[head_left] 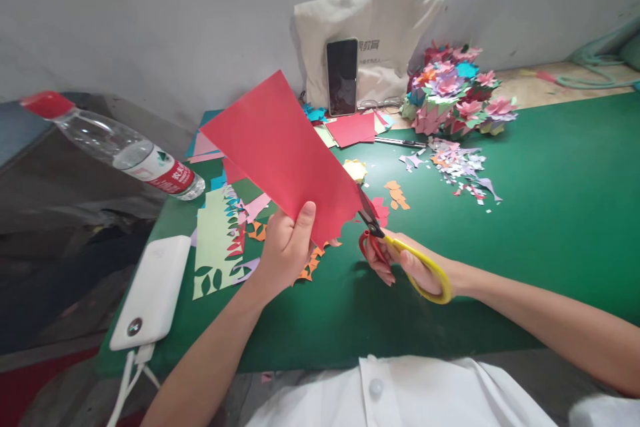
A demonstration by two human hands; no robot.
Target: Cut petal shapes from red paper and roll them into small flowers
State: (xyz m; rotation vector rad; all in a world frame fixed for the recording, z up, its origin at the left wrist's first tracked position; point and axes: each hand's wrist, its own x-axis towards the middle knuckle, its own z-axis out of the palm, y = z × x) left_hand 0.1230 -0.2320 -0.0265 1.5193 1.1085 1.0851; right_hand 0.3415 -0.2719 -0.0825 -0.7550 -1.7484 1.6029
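Note:
A sheet of red paper (283, 147) is pinched at its lower edge by my left hand (287, 247), thumb on top. The sheet is raised and tilted above the table, with a small notch cut near its lower right corner. My right hand (400, 260) grips scissors (430, 278) with one yellow and one red handle, fingers through the loops. Their dark blades meet the sheet's right edge. Beneath the sheet lie a light green paper (210, 247) with leaf-shaped holes and orange cut scraps (313, 265).
On the green table (565, 213) stand a bottle (145, 160) and white power bank (153, 290) at the left. Behind are a phone (343, 77) against a cloth bag (390, 13), a utility knife (400, 142), paper flowers (450, 90) and paper scraps (463, 163).

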